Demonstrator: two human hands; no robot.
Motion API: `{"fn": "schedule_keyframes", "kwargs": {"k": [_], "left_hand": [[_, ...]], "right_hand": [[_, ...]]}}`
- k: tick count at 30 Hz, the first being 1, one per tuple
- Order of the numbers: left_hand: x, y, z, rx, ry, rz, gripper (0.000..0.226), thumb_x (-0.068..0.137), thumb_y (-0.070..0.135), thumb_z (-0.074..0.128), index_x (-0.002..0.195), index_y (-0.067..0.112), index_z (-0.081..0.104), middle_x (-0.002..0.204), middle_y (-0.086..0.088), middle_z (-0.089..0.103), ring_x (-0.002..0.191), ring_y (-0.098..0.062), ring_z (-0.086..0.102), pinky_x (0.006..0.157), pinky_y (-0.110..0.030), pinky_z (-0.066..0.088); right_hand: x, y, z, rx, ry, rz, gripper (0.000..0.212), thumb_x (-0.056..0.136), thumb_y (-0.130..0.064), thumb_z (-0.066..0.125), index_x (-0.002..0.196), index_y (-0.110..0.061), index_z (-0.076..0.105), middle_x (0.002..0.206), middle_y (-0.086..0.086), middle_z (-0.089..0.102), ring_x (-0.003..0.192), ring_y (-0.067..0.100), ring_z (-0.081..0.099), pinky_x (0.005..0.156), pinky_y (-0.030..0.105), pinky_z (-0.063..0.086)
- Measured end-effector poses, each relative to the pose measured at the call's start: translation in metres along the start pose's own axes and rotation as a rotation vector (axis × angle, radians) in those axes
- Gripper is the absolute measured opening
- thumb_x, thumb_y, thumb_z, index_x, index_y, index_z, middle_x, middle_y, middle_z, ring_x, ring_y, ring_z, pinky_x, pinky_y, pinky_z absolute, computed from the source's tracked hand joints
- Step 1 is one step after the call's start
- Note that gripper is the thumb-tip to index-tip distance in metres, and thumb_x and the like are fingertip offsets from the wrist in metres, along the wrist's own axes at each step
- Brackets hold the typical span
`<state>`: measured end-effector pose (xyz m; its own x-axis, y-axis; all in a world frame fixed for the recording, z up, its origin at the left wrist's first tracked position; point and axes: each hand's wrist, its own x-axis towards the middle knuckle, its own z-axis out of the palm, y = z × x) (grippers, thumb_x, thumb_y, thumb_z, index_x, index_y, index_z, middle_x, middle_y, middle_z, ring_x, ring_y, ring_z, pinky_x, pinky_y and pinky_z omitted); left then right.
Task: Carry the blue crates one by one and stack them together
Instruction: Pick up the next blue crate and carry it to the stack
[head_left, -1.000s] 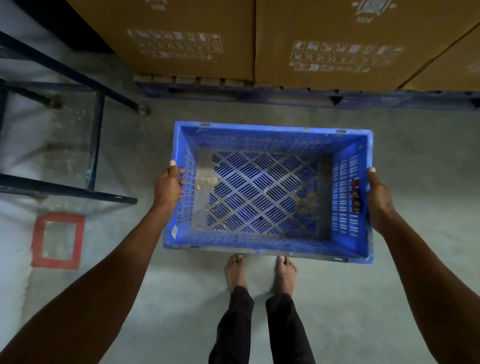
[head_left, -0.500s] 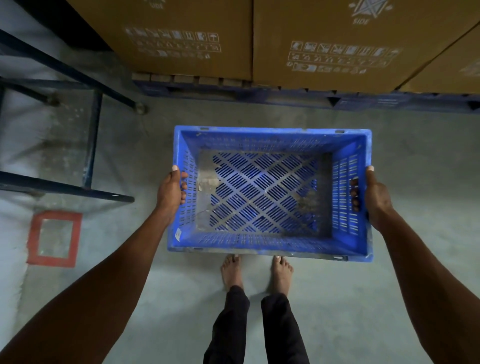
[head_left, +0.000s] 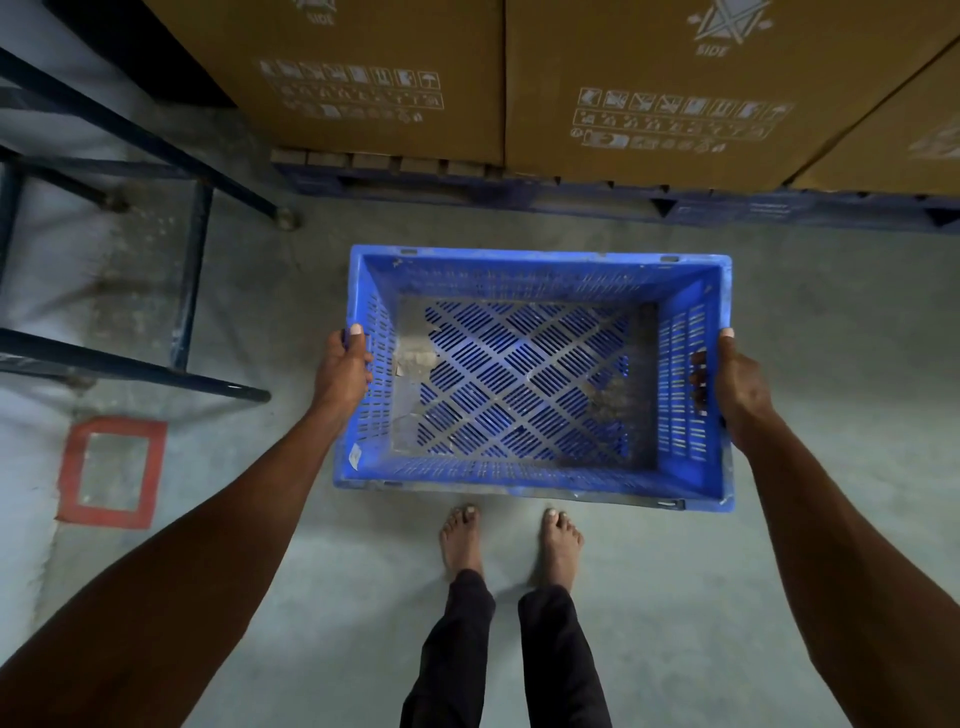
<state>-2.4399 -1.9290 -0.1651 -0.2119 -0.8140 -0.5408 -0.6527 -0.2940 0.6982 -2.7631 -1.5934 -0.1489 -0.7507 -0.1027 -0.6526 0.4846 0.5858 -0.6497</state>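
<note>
One empty blue crate (head_left: 540, 270) with a slotted lattice floor and perforated walls hangs level in front of me, above the concrete floor and just ahead of my bare feet. My left hand (head_left: 340, 371) grips its left short wall, thumb over the rim. On the opposite side my right hand (head_left: 737, 387) holds the right short wall, with fingers showing through the handle slot. No other blue crate is in view.
Large brown cardboard boxes (head_left: 649, 88) stand on a dark blue pallet (head_left: 571, 192) straight ahead. A dark metal rack frame (head_left: 192, 291) occupies the left. A red square outline (head_left: 111, 470) marks the floor at the lower left. Grey concrete floor (head_left: 675, 597) lies around my feet.
The crate has shifted slightly away from my feet, towards the pallet, with both hands keeping the same grip on its short walls.
</note>
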Motion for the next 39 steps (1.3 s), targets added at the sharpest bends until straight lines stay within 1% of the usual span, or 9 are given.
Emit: {"fn": "schedule_keyframes", "kwargs": {"k": [3,6,8,12,15,20,27,36,39], "left_hand": [[-0.002,0.003,-0.005,0.160,0.054,0.040,0.057,0.094,0.061,0.046,0.127,0.015,0.051,0.108,-0.004,0.066,0.092,-0.024,0.066,0.080,-0.037,0.052],[-0.017,0.018,-0.010,0.315,0.092,0.092,0.069,0.096,0.057,0.048,0.150,0.016,0.038,0.150,-0.010,0.047,0.138,-0.032,0.043,0.114,-0.049,0.036],[-0.044,0.034,-0.017,0.447,0.114,0.234,0.064,0.101,0.048,0.047,0.156,0.017,0.032,0.159,-0.011,0.034,0.147,-0.032,0.030,0.119,-0.048,0.025],[-0.117,0.069,-0.044,0.749,0.146,0.611,0.063,0.099,0.048,0.048,0.156,0.023,0.035,0.163,-0.014,0.028,0.148,-0.038,0.027,0.118,-0.052,0.025],[-0.181,0.093,-0.070,0.871,0.184,0.683,0.065,0.098,0.049,0.049,0.156,0.025,0.035,0.165,-0.013,0.025,0.149,-0.037,0.026,0.119,-0.054,0.025],[-0.289,0.122,-0.121,0.846,0.300,0.646,0.064,0.100,0.051,0.045,0.158,0.025,0.033,0.166,-0.012,0.023,0.152,-0.036,0.024,0.121,-0.055,0.022],[-0.408,0.129,-0.189,0.677,0.539,0.446,0.062,0.103,0.053,0.040,0.159,0.030,0.028,0.168,-0.008,0.020,0.154,-0.031,0.018,0.120,-0.054,0.021],[-0.547,0.036,-0.250,0.452,0.829,0.130,0.063,0.102,0.059,0.035,0.158,0.030,0.032,0.167,-0.008,0.022,0.155,-0.030,0.016,0.123,-0.053,0.017],[-0.606,-0.007,-0.274,0.384,0.967,0.030,0.062,0.103,0.058,0.031,0.158,0.031,0.031,0.168,-0.005,0.020,0.156,-0.028,0.015,0.122,-0.048,0.011]], "right_hand": [[-0.011,-0.001,-0.007,-0.206,0.053,-0.106,0.058,0.102,-0.055,0.037,0.105,-0.004,0.063,0.097,0.021,0.068,0.071,0.030,0.062,0.059,0.030,0.045],[-0.028,-0.004,-0.018,-0.420,0.091,-0.241,0.062,0.100,-0.055,0.039,0.130,-0.004,0.055,0.123,0.024,0.064,0.111,0.041,0.060,0.091,0.038,0.045],[-0.049,-0.011,-0.024,-0.507,0.093,-0.336,0.074,0.093,-0.058,0.038,0.143,-0.005,0.046,0.134,0.028,0.057,0.123,0.043,0.054,0.103,0.046,0.041],[-0.114,-0.039,-0.028,-0.672,0.163,-0.519,0.072,0.093,-0.055,0.038,0.150,-0.012,0.041,0.148,0.023,0.045,0.136,0.044,0.039,0.113,0.052,0.029],[-0.183,-0.072,-0.035,-0.677,0.155,-0.553,0.073,0.092,-0.059,0.035,0.154,-0.021,0.035,0.161,0.015,0.031,0.149,0.040,0.019,0.119,0.055,0.014],[-0.295,-0.112,-0.050,-0.717,0.084,-0.762,0.071,0.094,-0.066,0.032,0.157,-0.034,0.025,0.166,0.007,0.019,0.153,0.034,0.004,0.120,0.056,0.003],[-0.410,-0.134,-0.040,-0.699,-0.140,-1.003,0.067,0.096,-0.067,0.032,0.157,-0.042,0.020,0.169,-0.002,0.008,0.154,0.023,-0.008,0.122,0.055,-0.001],[-0.536,-0.117,0.016,-0.738,-0.578,-1.276,0.067,0.095,-0.070,0.027,0.156,-0.045,0.016,0.168,-0.007,0.008,0.153,0.016,-0.009,0.122,0.046,-0.004],[-0.591,-0.093,0.036,-0.786,-0.758,-1.420,0.067,0.095,-0.067,0.030,0.156,-0.044,0.018,0.167,-0.007,0.011,0.154,0.018,-0.004,0.123,0.051,0.006]]}}
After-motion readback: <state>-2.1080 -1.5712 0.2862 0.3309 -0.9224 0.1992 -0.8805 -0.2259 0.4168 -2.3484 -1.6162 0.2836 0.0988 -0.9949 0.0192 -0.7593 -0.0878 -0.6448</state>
